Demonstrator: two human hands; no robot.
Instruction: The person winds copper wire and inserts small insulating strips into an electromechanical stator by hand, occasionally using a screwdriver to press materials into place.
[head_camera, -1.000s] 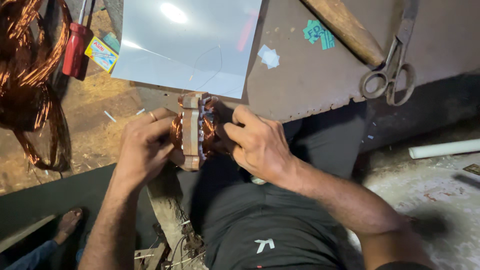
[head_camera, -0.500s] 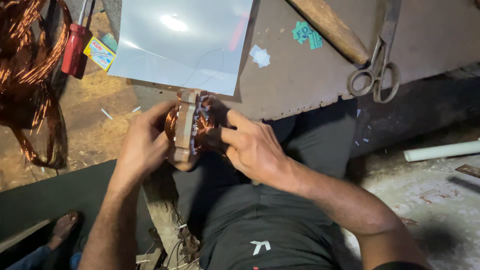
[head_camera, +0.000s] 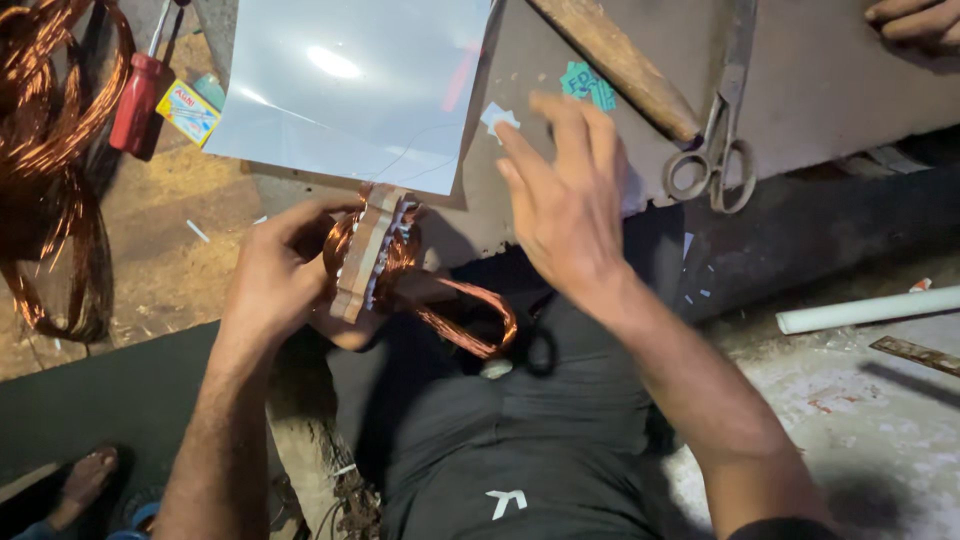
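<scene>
My left hand (head_camera: 275, 275) grips a small motor stator (head_camera: 365, 255), a stack of metal plates wound with copper wire. A loop of copper coil (head_camera: 470, 320) hangs out of it to the right, over my lap. My right hand (head_camera: 565, 205) is lifted off the stator with its fingers spread, holding nothing, above the edge of the grey board (head_camera: 820, 80). A small white paper scrap (head_camera: 497, 118) lies just past its fingertips.
A shiny plastic sheet (head_camera: 350, 85) lies on the board behind the stator. Scissors (head_camera: 720, 150) and a wooden handle (head_camera: 620, 65) lie at the right. A red screwdriver (head_camera: 135, 95), a small box (head_camera: 188, 110) and copper wire bundles (head_camera: 50, 150) sit at the left. Another person's hand (head_camera: 915, 20) shows top right.
My right hand has let go of the stator and risen toward the board with fingers spread. A copper coil loop now hangs free from the stator.
</scene>
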